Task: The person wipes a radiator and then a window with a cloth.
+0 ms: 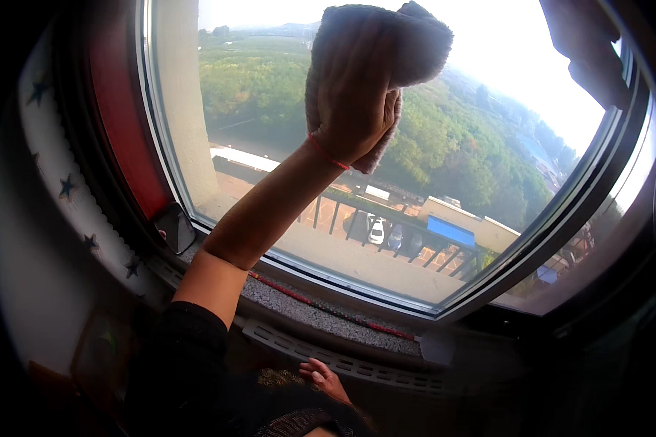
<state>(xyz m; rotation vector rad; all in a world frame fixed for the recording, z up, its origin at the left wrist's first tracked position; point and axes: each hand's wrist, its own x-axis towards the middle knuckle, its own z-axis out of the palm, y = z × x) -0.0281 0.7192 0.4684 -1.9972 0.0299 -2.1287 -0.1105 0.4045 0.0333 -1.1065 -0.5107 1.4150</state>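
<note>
At the top centre of the frame we press a cloth (415, 44) flat on the pane (255, 87) with our left hand (353, 102), fingers together, while our right hand (324, 379), fingers loosely apart, rests low by the sill (321, 309).

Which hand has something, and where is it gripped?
The left hand presses a grey-brown fluffy cloth flat against the window pane, palm over its middle. The right hand holds nothing.

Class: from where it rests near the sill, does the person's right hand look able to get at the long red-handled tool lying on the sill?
Probably yes. The right hand sits just below the sill, and nothing lies between it and the tool; the left hand is up on the glass with the cloth.
</note>
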